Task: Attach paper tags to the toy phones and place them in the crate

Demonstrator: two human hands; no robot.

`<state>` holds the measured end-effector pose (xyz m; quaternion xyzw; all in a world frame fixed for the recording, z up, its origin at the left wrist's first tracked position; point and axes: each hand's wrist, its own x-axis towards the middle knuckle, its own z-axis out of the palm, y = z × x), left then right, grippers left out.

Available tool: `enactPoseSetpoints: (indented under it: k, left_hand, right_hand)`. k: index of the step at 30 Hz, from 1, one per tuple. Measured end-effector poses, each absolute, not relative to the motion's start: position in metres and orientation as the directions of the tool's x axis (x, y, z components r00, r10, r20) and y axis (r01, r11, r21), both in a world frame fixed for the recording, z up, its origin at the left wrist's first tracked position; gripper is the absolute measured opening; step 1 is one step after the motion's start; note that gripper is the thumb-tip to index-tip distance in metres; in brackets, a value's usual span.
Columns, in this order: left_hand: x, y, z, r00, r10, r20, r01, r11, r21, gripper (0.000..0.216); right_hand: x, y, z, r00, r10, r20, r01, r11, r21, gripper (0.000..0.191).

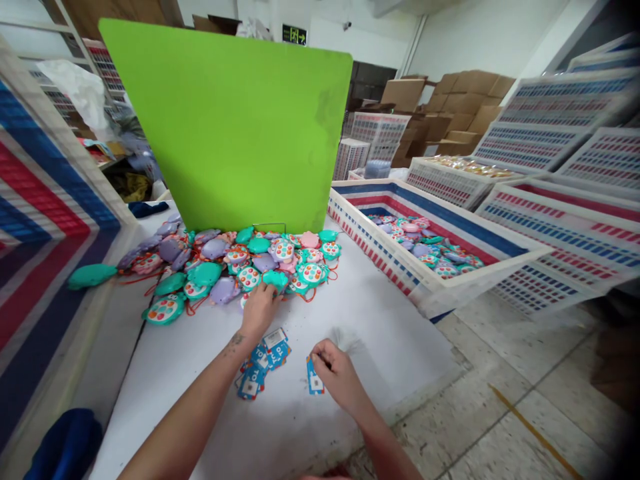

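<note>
My left hand (259, 308) reaches forward into a heap of small plastic toys (235, 267) in teal, purple and pink. Its fingers close on a teal toy (275, 279) at the heap's near edge. My right hand (334, 371) rests nearer to me on the white table (380, 347), pinching a blue paper tag (315, 379). A small pile of the same blue tags (263, 363) lies between my two forearms. A bunch of thin clear plastic fasteners (346, 340) lies just beyond my right hand.
A tall green board (235, 127) stands behind the heap. A white slatted crate (425, 280) holding more toys sits to the right, with further crates (565, 220) beyond it. Striped crate walls (45, 220) rise on the left. Cardboard boxes (450, 100) stack at the back.
</note>
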<state>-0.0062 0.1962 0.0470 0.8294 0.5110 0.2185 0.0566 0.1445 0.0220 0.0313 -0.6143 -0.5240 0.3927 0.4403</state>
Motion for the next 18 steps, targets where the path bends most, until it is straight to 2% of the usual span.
enactPoseSetpoints:
  k: [10,15,18]
  left_hand:
    - [-0.009,0.200,0.038,0.351,0.891,0.286,0.826,-0.439,0.353,0.011]
    - [-0.009,0.193,0.045,0.384,0.873,0.301,0.820,-0.472,0.325,0.015]
    - [-0.006,0.194,0.047,0.390,0.876,0.284,0.819,-0.471,0.328,0.010]
  right_hand:
    - [0.141,0.023,0.029,0.141,0.990,-0.022,0.284,-0.062,-0.957,0.011]
    - [0.137,0.023,0.026,0.135,0.991,0.003,0.320,-0.041,-0.947,0.012]
    - [0.137,0.022,0.026,0.133,0.991,0.011,0.326,-0.033,-0.945,0.013]
